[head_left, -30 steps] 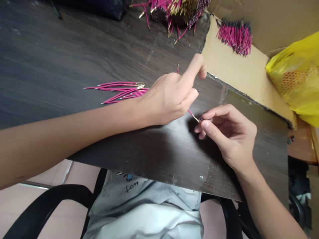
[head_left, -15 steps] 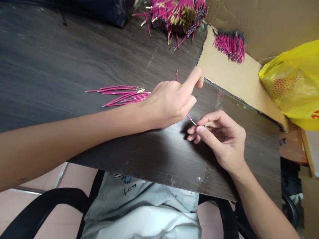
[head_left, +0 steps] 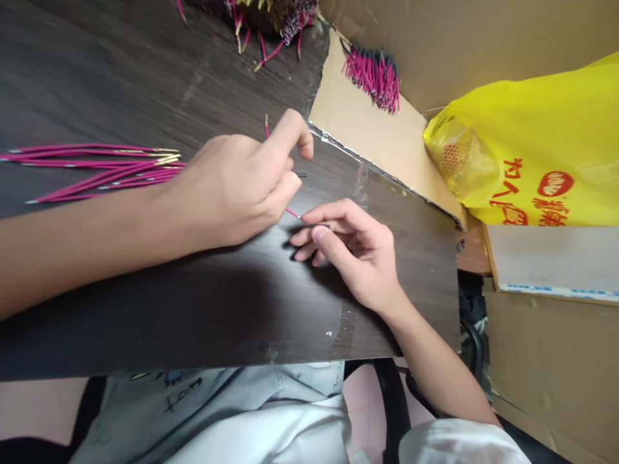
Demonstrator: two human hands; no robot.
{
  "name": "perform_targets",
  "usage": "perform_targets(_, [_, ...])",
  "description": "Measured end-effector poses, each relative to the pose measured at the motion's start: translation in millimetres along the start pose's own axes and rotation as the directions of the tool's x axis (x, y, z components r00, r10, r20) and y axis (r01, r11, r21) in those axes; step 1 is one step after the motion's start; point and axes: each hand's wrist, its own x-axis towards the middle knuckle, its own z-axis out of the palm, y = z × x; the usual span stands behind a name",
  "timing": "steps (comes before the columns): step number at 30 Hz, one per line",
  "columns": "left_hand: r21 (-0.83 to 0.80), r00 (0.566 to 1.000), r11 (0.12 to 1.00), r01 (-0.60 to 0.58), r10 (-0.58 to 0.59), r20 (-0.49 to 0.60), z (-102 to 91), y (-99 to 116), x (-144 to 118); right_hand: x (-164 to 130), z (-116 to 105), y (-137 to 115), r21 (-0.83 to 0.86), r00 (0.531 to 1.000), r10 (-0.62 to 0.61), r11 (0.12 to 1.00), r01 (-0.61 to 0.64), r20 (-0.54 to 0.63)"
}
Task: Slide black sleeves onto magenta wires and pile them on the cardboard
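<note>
My left hand (head_left: 236,183) is closed on a thin pink wire (head_left: 293,212), whose near end sticks out toward my right hand (head_left: 360,254). The thumb and fingertips of my right hand pinch a small black sleeve (head_left: 323,226) at that wire's end; the metal tip there is hidden. Above the left hand, a pink wire end with a gold terminal (head_left: 266,122) shows; I cannot tell if it belongs to the same wire. A short black piece (head_left: 302,174) pokes out by the left fingertips. Loose pink wires (head_left: 91,153) with metal ends lie left, partly behind my left forearm.
A bundle of pink wires with gold ends (head_left: 271,14) sits at the top of the dark table (head_left: 203,309). On a cardboard flap (head_left: 333,96) at the right lie several pink wires with black ends (head_left: 372,76). Beyond it stands a yellow plastic bag (head_left: 522,142).
The view has swung right, so everything appears further left. The gold tip that showed outside my right fingers is now out of sight at the black sleeve.
</note>
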Motion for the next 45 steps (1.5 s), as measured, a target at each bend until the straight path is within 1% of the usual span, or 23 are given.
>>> perform_targets(5, [-0.050, 0.999, 0.998, 0.029, -0.028, 0.019, -1.3, 3.6, 0.8, -3.2, -0.3, 0.9, -0.021, 1.000, 0.003, 1.000, -0.004, -0.010])
perform_targets(8, [-0.107, 0.999, 0.994, 0.030, -0.031, -0.008, -2.6, 5.3, 0.2, -4.4, -0.5, 0.8, -0.033, 1.000, 0.000, 0.999, -0.001, -0.021])
perform_targets(11, [-0.143, 1.000, 0.990, 0.021, -0.018, 0.019, -4.0, 7.1, -0.5, -4.5, -0.4, 0.4, -0.044, 1.000, 0.004, 0.999, -0.005, -0.018])
perform_targets(16, [-0.126, 1.000, 0.992, 0.027, -0.024, 0.020, -4.4, 7.0, -1.0, -4.9, 0.5, -1.3, -0.019, 1.000, -0.010, 1.000, 0.010, -0.003])
perform_targets(19, [-0.129, 0.999, 0.992, 0.018, -0.012, 0.045, -3.7, 5.3, -1.1, -6.3, 1.1, -2.1, -0.017, 1.000, -0.018, 1.000, 0.018, -0.002])
perform_targets(31, [-0.128, 1.000, 0.992, 0.022, -0.021, 0.015, 0.6, 5.6, 0.3, -7.4, 1.9, 0.5, -0.048, 0.998, -0.049, 0.998, 0.047, -0.037])
perform_targets(39, [-0.138, 0.999, 0.990, 0.021, -0.018, 0.026, 0.9, 5.4, -0.6, -8.4, 2.7, -0.3, -0.037, 0.998, -0.055, 0.998, 0.054, -0.025])
perform_targets(45, [-0.142, 1.000, 0.990, 0.007, -0.010, -0.018, 1.0, 5.6, -0.1, -9.2, 3.5, -0.2, -0.003, 0.999, -0.034, 0.999, 0.034, -0.003])
